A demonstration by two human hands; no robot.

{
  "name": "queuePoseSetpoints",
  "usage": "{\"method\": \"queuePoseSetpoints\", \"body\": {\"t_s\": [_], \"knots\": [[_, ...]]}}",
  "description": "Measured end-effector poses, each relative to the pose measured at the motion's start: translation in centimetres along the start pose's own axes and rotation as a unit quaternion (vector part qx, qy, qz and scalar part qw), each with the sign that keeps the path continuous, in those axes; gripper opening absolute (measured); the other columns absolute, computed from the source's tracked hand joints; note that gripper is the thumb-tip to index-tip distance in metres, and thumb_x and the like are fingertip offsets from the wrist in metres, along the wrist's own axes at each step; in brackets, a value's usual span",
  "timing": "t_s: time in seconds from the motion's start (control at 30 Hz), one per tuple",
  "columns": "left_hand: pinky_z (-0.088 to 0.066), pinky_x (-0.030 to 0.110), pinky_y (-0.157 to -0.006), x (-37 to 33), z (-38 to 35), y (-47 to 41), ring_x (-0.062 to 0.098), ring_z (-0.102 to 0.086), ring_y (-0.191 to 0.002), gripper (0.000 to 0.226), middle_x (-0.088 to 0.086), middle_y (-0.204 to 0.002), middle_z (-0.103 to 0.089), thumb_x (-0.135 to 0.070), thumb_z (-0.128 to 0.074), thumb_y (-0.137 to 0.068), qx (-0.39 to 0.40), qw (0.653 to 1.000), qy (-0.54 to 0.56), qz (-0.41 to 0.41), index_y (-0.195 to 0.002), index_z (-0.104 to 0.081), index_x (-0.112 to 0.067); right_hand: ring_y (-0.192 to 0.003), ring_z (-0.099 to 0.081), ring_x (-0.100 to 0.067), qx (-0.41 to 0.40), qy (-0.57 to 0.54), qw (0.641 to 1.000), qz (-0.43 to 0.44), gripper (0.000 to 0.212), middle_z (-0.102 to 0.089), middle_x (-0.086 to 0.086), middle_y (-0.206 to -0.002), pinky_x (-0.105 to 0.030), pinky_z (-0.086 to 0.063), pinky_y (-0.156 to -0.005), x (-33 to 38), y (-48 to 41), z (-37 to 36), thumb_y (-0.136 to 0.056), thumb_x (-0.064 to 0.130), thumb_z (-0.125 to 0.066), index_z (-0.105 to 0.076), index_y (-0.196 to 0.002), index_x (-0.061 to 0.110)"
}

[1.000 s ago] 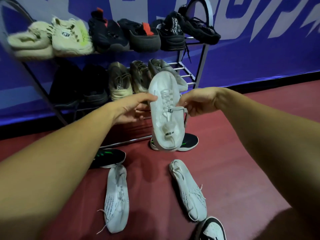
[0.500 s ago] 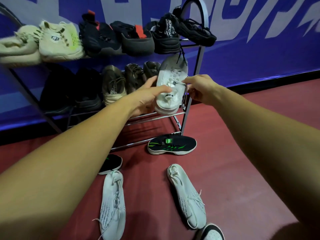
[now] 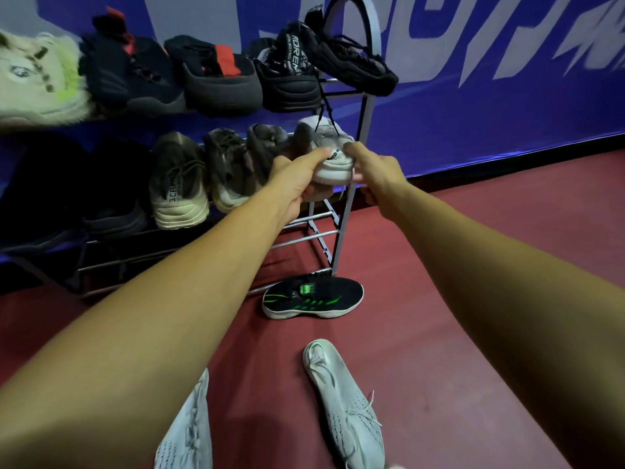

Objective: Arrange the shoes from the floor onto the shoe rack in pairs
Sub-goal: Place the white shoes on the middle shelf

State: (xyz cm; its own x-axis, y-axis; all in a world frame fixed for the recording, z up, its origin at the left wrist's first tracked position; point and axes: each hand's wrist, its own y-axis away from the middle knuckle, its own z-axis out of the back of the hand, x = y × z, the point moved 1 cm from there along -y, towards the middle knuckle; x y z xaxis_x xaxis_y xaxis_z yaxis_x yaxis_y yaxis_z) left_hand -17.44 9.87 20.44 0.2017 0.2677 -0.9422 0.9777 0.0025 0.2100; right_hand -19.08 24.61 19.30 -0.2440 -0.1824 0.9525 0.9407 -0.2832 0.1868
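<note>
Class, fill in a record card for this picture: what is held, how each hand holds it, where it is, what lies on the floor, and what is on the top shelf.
Held: white shoe, heel toward the camera
Left grip: holds the heel from the left, thumb on top
Right grip: pinches the heel from the right
Place: right end of the rack's middle shelf
Floor: black-green shoe, knit shoe, second knit shoe
Top shelf: cream shoe, dark shoes

One head-worn camera looks forward and down, close to the shoe rack (image 3: 369, 113); floor (image 3: 439, 265) near, wall (image 3: 473, 96) far.
</note>
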Motion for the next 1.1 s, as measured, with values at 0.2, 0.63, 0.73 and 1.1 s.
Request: {"method": "queuePoseSetpoints", "body": {"t_s": [0.2,0.63,0.73,1.1], "knots": [[-0.050,0.020,-0.045,0.6,0.3,-1.1,0.019,-0.073,-0.068,0.031,0.010,-0.093,-0.074,-0.027,-0.078,-0.083,-0.007,0.998,-0.066,-0.022,-0.099,-0.061,-0.007,-0.043,-0.043,-0.010,0.040,-0.044,0.998,-0.020,0.022,-0.057,-0.001,-0.057,-0.019,-0.031,-0.043,-1.1,-0.5,-0.3,-0.088,0.035,-0.062,-0.063,-0.085,0.013],[-0.032,0.012,-0.044,4.2,2.6,-2.4,0.016,-0.050,-0.053,0.032,0.000,-0.064,-0.057,-0.046,-0.069,-0.080,-0.071,0.955,-0.279,0.067,-0.074,-0.061,-0.016,-0.051,-0.040,-0.011,-0.051,-0.142,0.988,-0.043,0.029,-0.051,-0.001,-0.063,-0.026,-0.033,-0.049,-3.4,-2.4,-1.3,-0.087,0.041,-0.068,-0.062,-0.076,0.015],[-0.023,0.010,-0.037,4.5,2.7,-2.2,0.006,-0.042,-0.049,0.019,-0.005,-0.067,-0.056,-0.039,-0.064,-0.090,-0.016,0.972,-0.167,0.165,-0.085,-0.061,-0.020,-0.041,-0.035,-0.009,-0.067,-0.204,0.975,-0.059,0.031,-0.051,0.000,-0.062,-0.022,-0.030,-0.038,-3.4,-2.3,-1.6,-0.083,0.043,-0.076,-0.067,-0.085,0.014],[-0.023,0.013,-0.033,4.8,2.8,-2.6,0.005,-0.039,-0.049,0.016,-0.003,-0.064,-0.052,-0.022,-0.063,-0.090,-0.054,0.985,-0.104,0.128,-0.077,-0.058,-0.014,-0.046,-0.043,-0.010,-0.082,-0.173,0.978,-0.087,0.037,-0.055,-0.001,-0.064,-0.024,-0.033,-0.041,-3.5,-2.7,-1.7,-0.083,0.050,-0.075,-0.062,-0.080,0.015]]}}
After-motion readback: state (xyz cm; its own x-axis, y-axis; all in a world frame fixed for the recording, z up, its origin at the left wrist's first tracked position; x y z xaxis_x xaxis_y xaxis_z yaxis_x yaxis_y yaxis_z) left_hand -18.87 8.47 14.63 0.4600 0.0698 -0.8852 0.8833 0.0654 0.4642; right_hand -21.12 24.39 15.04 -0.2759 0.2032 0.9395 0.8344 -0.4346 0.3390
